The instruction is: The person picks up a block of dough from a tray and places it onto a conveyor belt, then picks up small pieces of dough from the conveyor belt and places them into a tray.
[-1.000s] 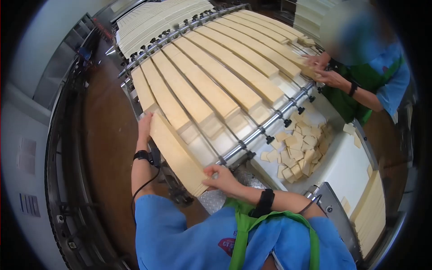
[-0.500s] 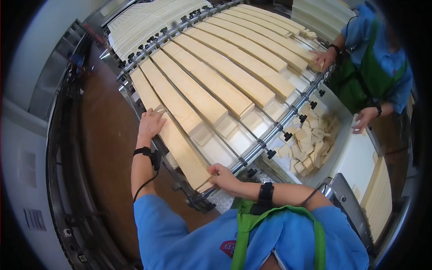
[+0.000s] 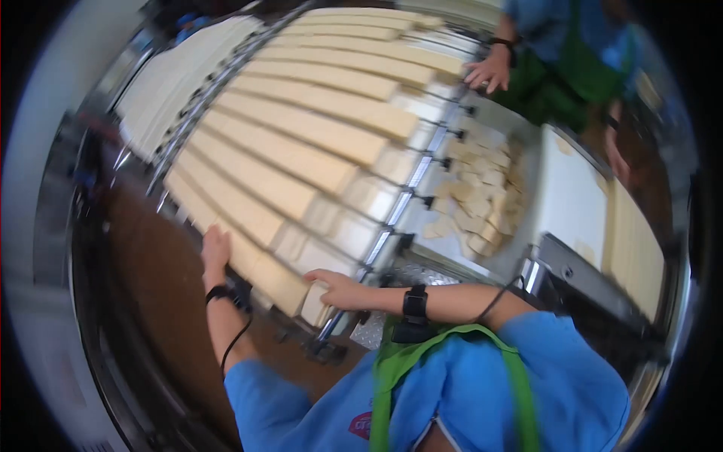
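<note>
My left hand point(image 3: 216, 250) lies with extended fingers against the outer side of the nearest long cream-coloured slab point(image 3: 260, 273). At that slab's near end, my right hand point(image 3: 337, 291) pinches a small pale end piece point(image 3: 315, 303), thumb and fingers around its upper edge. The piece stands tilted, set apart from the slab by a visible line. Several similar slabs point(image 3: 301, 154) lie side by side on a white surface, separated by thin metal rods. The picture is smeared by motion, so fine details of the slabs are lost.
A steel rail point(image 3: 410, 184) with black knobs runs along the near ends. Beyond it, a bin point(image 3: 527, 173) holds many pale offcuts point(image 3: 482, 196). At the upper right stands a co-worker point(image 3: 561, 53), one hand point(image 3: 489, 71) by the far slabs. More slabs point(image 3: 636, 241) are at right.
The view has swung, shifting the slabs left. My right hand now has the end piece tilted away from the slab; my left hand stays on its outer side. The co-worker's hand has lifted off a slab.
</note>
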Demonstrator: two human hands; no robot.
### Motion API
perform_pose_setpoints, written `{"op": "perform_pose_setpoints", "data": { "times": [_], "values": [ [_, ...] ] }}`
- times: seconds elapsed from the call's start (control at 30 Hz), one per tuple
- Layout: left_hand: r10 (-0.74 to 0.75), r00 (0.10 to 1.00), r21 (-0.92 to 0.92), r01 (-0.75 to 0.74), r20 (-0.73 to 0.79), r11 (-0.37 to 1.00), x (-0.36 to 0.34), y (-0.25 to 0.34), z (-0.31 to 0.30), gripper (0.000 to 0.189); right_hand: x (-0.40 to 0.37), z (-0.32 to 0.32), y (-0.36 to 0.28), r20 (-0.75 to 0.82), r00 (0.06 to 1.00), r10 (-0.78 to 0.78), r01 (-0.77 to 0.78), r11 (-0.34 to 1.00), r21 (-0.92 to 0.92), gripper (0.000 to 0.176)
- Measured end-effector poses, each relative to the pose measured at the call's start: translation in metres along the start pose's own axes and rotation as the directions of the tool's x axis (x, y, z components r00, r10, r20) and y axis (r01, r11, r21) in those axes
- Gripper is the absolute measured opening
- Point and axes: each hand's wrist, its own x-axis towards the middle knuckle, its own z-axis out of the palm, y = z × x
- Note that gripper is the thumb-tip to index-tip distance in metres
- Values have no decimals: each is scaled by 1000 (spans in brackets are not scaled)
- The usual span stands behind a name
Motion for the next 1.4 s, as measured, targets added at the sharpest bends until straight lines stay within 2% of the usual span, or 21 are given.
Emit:
{"op": "perform_pose_setpoints", "data": {
  "times": [0.03,0.07,0.1,0.17,0.2,0.23,0.27,0.33,0.37,0.43,0.53,0.6,0.63,0.73,0.83,0.93,1.03,1.13,1.23,1.33,1.4],
  "values": [
    [-35,994,64,29,104,998,5,1,-6,52,-10,-23,-18,27,998,51,-52,998,33,54],
    [-46,998,50,44,40,998,3,7,-9,48,-20,-48,-44,58,994,94,-98,993,67,54],
    [-165,949,118,138,269,983,4,38,-35,46,-29,-71,-56,95,987,130,-140,984,106,54],
    [52,999,37,-52,5,998,9,33,-15,50,-49,-114,-52,45,986,161,-166,978,124,54],
    [92,995,32,-93,46,995,15,45,-14,54,-64,-134,-49,25,984,175,-177,975,132,54],
    [152,986,-79,-157,-63,984,10,67,-12,56,-79,-150,-32,-121,993,16,1,990,138,54],
    [219,972,-158,-230,-81,960,5,97,-15,53,-92,-169,-17,-208,977,-37,69,986,151,52],
    [350,936,-265,-346,-36,900,-10,159,-19,47,-141,-211,-37,-361,904,230,-150,960,236,47],
    [463,886,-199,-457,-17,867,-13,181,-15,45,-162,-226,-13,-513,844,157,-180,984,4,45],
    [581,814,-315,-548,15,775,-40,244,-16,45,-203,-253,53,-701,710,-64,-338,843,-419,43],
    [760,649,-365,-700,30,613,-69,312,-3,46,-283,-284,42,-814,575,81,-520,805,-287,40],
    [835,548,-432,-743,46,511,-87,354,2,47,-336,-293,20,-818,402,411,-378,888,261,36],
    [865,500,-446,-766,40,463,-93,374,6,48,-360,-293,34,-882,296,366,-213,926,313,33],
    [922,383,-468,-805,57,364,-118,428,7,46,-433,-299,44,-955,-31,294,-117,948,296,28],
    [958,281,-457,-845,65,279,-138,476,14,43,-498,-307,52,-921,-347,176,-53,977,206,25],
    [981,182,-498,-845,73,194,-151,517,28,42,-555,-328,74,-818,-575,29,-192,967,169,27],
    [994,90,-524,-844,68,113,-171,562,32,43,-588,-348,76,-801,-552,-232,-586,791,174,31],
    [999,-7,-549,-836,47,20,-190,609,38,43,-603,-373,90,-840,-468,-274,-790,555,260,44],
    [994,-108,-563,-821,-11,-95,-212,663,46,41,-600,-395,84,-889,-444,-110,-840,397,370,57],
    [981,-178,-603,-775,-76,-188,-235,723,55,40,-595,-412,77,-932,-356,61,-875,329,356,62],
    [973,-196,-659,-717,-119,-225,-251,768,68,39,-590,-418,67,-924,-368,104,-873,305,381,61]
  ]
}}
